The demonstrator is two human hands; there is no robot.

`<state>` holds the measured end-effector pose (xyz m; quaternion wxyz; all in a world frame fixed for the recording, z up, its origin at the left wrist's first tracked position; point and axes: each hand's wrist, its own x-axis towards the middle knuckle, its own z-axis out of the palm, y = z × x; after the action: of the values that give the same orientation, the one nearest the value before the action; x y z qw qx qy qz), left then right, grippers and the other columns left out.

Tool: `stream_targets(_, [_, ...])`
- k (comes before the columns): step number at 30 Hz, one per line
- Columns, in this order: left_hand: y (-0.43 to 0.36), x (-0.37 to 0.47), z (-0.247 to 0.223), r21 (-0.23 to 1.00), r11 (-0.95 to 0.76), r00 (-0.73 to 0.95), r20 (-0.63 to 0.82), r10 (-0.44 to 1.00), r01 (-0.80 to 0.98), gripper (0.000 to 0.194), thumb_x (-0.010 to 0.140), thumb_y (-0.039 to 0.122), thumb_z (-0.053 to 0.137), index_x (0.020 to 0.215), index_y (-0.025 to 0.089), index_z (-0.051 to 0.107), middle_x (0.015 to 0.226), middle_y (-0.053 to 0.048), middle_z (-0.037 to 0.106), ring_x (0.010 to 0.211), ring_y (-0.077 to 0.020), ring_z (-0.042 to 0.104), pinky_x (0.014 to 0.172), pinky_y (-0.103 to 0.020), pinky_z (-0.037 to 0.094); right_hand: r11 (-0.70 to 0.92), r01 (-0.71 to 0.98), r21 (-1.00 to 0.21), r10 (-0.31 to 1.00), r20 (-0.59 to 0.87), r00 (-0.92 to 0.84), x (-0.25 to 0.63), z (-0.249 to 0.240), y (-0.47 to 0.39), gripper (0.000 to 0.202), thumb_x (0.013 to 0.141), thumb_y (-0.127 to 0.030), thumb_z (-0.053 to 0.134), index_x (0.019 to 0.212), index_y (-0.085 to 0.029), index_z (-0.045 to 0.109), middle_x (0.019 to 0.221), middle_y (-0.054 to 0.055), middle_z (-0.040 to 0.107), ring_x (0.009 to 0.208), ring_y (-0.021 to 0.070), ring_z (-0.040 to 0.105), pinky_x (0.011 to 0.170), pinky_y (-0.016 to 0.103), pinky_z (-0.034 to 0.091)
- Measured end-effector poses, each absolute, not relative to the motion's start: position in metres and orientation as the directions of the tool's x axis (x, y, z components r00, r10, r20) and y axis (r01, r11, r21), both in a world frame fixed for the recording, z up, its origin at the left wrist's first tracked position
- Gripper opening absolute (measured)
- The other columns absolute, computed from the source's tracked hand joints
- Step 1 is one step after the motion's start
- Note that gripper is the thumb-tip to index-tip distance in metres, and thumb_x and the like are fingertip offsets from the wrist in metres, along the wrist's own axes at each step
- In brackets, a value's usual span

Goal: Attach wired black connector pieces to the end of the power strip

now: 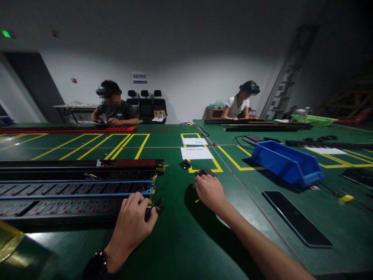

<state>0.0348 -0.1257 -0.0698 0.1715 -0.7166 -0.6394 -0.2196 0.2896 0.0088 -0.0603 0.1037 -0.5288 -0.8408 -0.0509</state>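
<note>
My left hand (pixel 134 219), wearing a black watch, is at the right end of the nearest long black power strip (pixel 64 208). Its fingers close around a small black end piece (pixel 155 210) with a bit of yellow on it. My right hand (pixel 210 191) is over the green tabletop to the right, fingers curled round a small flat black part (pixel 206 172); a yellow bit shows beneath the hand. Another small black piece (pixel 185 165) lies just beyond it. Behind the nearest strip lies a blue-edged strip (pixel 75 189) with yellow wire at its end.
A blue bin (pixel 287 163) and a dark flat panel (pixel 295 217) are on the right. White paper labels (pixel 196 153) lie inside yellow tape marks ahead. Across the table, two people (pixel 118 111) (pixel 239 105) work at long strips. Something gold (pixel 10 243) stands at near left.
</note>
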Motion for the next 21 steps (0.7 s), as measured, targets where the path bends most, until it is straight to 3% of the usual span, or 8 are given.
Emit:
stream_targets(7, [-0.126, 0.033, -0.069, 0.088, -0.158, 0.083, 0.553, 0.829, 0.983, 0.018, 0.092, 0.027, 0.051, 0.084, 0.019, 0.066, 0.087, -0.006, 0.062, 0.086, -0.0232, 0.059, 0.078, -0.039, 0.043, 0.29, 0.957, -0.001, 0.948, 0.136, -0.287, 0.309, -0.057, 0.024, 0.03, 0.1, -0.019, 0.044, 0.096, -0.017, 0.073, 0.097, 0.014, 0.076, 0.09, 0.0249, 0.071, 0.076, 0.032, 0.046])
stream_targets(12, [-0.126, 0.032, -0.068, 0.113, -0.176, 0.084, 0.559, 0.825, 0.978, 0.018, 0.092, 0.023, 0.05, 0.084, 0.019, 0.066, 0.087, -0.006, 0.063, 0.085, -0.0229, 0.06, 0.078, -0.038, 0.043, 0.417, 0.909, -0.03, 0.905, 0.114, -0.411, 0.301, -0.062, 0.02, 0.03, 0.1, -0.018, 0.045, 0.094, -0.016, 0.074, 0.099, 0.015, 0.075, 0.094, 0.0252, 0.07, 0.08, 0.032, 0.047])
stream_targets(16, [-0.126, 0.029, -0.069, 0.125, -0.183, 0.081, 0.566, 0.82, 0.975, 0.018, 0.092, 0.024, 0.051, 0.085, 0.019, 0.067, 0.087, -0.005, 0.064, 0.085, -0.0228, 0.061, 0.078, -0.038, 0.043, 0.565, 0.805, -0.185, 0.825, 0.159, -0.542, 0.293, -0.065, 0.014, 0.03, 0.1, -0.018, 0.045, 0.11, -0.019, 0.073, 0.108, 0.01, 0.075, 0.103, 0.0229, 0.068, 0.089, 0.031, 0.046])
stream_targets(21, [-0.127, 0.028, -0.069, 0.137, -0.186, 0.078, 0.563, 0.823, 0.973, 0.02, 0.094, 0.025, 0.049, 0.086, 0.019, 0.067, 0.087, -0.006, 0.064, 0.086, -0.022, 0.06, 0.079, -0.038, 0.043, 0.554, 0.804, -0.214, 0.827, 0.25, -0.503, 0.288, -0.067, 0.009, 0.034, 0.102, -0.02, 0.042, 0.12, -0.021, 0.071, 0.113, 0.009, 0.074, 0.106, 0.0231, 0.066, 0.09, 0.033, 0.046])
